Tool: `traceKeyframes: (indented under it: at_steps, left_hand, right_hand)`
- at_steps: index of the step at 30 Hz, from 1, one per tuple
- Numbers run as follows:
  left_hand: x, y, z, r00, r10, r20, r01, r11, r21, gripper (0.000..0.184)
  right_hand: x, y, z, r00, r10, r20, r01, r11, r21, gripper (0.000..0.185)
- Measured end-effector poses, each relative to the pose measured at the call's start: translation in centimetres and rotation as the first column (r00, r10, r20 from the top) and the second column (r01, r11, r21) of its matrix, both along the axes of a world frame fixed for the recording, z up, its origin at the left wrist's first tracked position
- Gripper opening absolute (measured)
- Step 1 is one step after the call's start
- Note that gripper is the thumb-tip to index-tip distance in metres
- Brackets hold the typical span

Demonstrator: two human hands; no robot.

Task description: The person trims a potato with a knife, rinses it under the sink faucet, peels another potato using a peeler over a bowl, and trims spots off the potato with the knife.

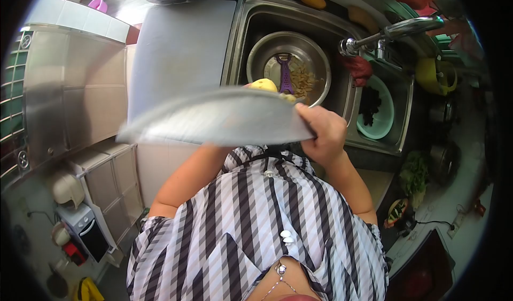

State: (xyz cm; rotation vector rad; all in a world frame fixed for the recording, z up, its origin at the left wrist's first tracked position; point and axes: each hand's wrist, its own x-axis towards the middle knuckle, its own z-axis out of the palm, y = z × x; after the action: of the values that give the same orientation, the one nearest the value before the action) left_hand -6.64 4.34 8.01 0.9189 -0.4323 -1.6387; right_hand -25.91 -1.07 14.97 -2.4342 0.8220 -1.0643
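"Where's the peeled potato [263, 85]?"

"At the sink's [233, 49] near side, in line with the metal bowl [260, 59]. Its near part is hidden behind the broad knife [230, 118], whose blade is blurred."

"And the hands?"

"The right hand [326, 132] has its fingers closed around the knife's right end; they cover the handle. The left hand is behind the blade, so I can't tell how its fingers stand. Only the left forearm [188, 179] shows clearly."

"In the bowl?"

"A purple peeler [286, 76] left of pale pieces [303, 80], too small to identify."

"Farther right?"

"A pale green basin [389, 108] holding something dark [368, 106], hard to make out."
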Motion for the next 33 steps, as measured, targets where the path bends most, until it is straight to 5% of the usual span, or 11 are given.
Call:
traceKeyframes:
  at_steps: [1,2,8,17,23,29,33]
  left_hand:
    - [-0.5,-0.2,-0.5,0.998,0.065,-0.018,-0.064,0.997,0.048,0.058]
    - [-0.8,0.2,-0.7,0.952,0.013,0.306,0.01,0.997,-0.072,0.055]
    - [-0.3,-0.1,0.0,0.955,0.043,0.294,-0.023,0.997,-0.069,0.056]
    - [-0.5,0.4,-2.1,0.864,0.078,0.497,-0.046,0.996,-0.076,0.056]
    - [-0.9,0.1,-0.5,0.904,0.082,0.419,-0.092,0.996,0.004,0.062]
    - [-0.4,0.5,-2.3,0.792,0.092,0.604,-0.043,0.995,-0.095,0.06]
    - [-0.6,0.4,-2.9,0.89,0.096,0.446,-0.091,0.995,-0.032,0.054]
  right_hand:
    - [0.2,0.4,0.9,0.994,0.038,-0.102,-0.043,0.998,-0.042,0.037]
    - [0.6,0.7,0.9,0.991,0.058,-0.119,-0.068,0.994,-0.083,0.035]
    - [1.8,1.6,0.3,0.978,0.097,-0.183,-0.118,0.987,-0.11,0.027]
    - [2.0,1.7,0.4,0.974,0.092,-0.205,-0.109,0.992,-0.07,0.027]
    - [2.3,1.8,-0.2,0.974,0.042,-0.222,-0.057,0.996,-0.066,0.026]
    - [2.4,1.6,-2.6,0.983,0.008,-0.186,-0.04,0.985,-0.169,0.03]
    - [2.3,1.2,-3.3,0.977,-0.032,-0.212,-0.02,0.971,-0.24,0.031]
